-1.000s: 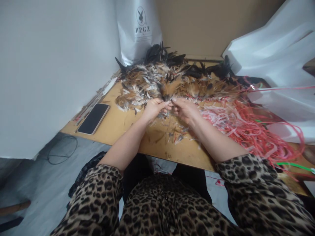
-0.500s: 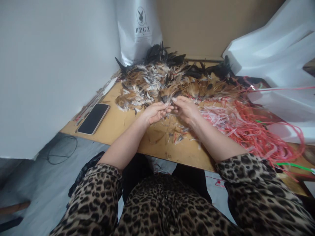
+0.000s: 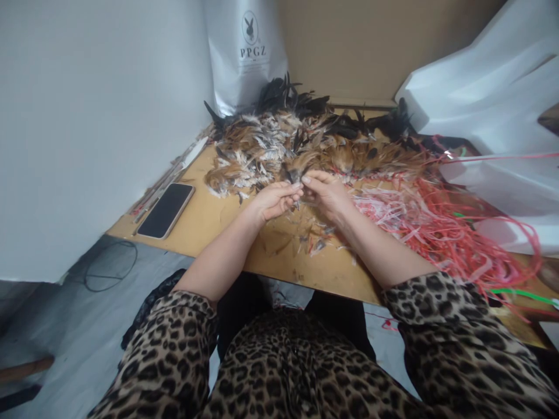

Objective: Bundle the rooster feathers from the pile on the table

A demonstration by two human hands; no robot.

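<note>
Both hands pinched together at the near edge of the feather pile.

I saw the left hand (image 3: 274, 199) and right hand (image 3: 325, 192) meet fingertip to fingertip, each closed on a small brown feather tuft (image 3: 296, 173) just in front of the feather pile (image 3: 279, 139) on the wooden table (image 3: 209, 221). Red and pink strips (image 3: 419, 215) lay right of the pile, a smartphone (image 3: 166, 210) well to its left, and a silver PPGZ bag (image 3: 245, 52) behind it.
</note>
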